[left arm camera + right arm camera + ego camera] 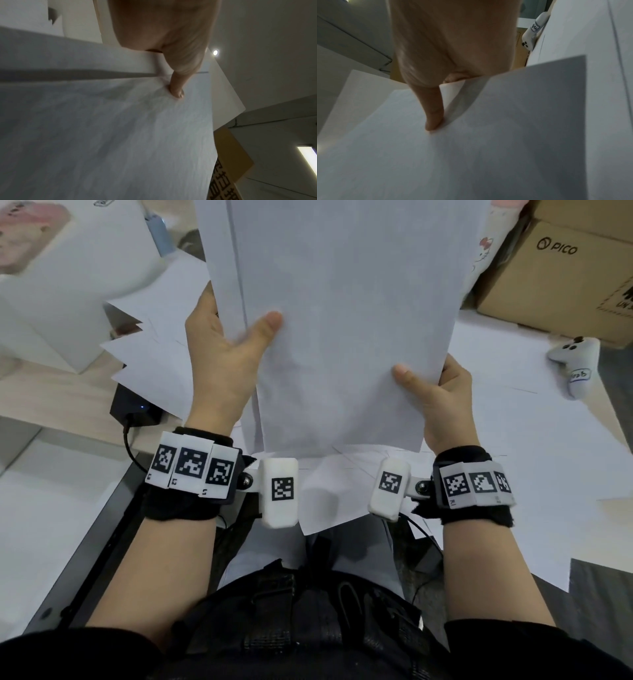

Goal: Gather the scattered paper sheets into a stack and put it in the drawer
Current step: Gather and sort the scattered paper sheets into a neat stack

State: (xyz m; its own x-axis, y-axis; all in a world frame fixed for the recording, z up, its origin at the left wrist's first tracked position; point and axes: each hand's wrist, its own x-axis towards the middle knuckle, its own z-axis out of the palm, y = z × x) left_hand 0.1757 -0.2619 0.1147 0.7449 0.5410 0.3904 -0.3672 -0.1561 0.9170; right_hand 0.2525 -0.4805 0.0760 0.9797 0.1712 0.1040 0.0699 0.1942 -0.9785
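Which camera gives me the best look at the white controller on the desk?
The head view: the white controller lies in full on loose sheets, right of the right hand. The right wrist view catches only part of it past the held paper stack. The left wrist view shows none.

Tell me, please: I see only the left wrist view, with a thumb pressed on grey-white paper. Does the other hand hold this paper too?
Observer: Yes. In the head view the right hand pinches the held stack at its right edge, and the left hand grips its left edge.
Operator: Are all sheets gathered already?
Observer: No. Loose sheets lie fanned on the table to the left of the left hand, and more lie under the stack.
Operator: What else is near the right hand?
Observer: A white controller lies on the sheets to its right, in front of a cardboard box.
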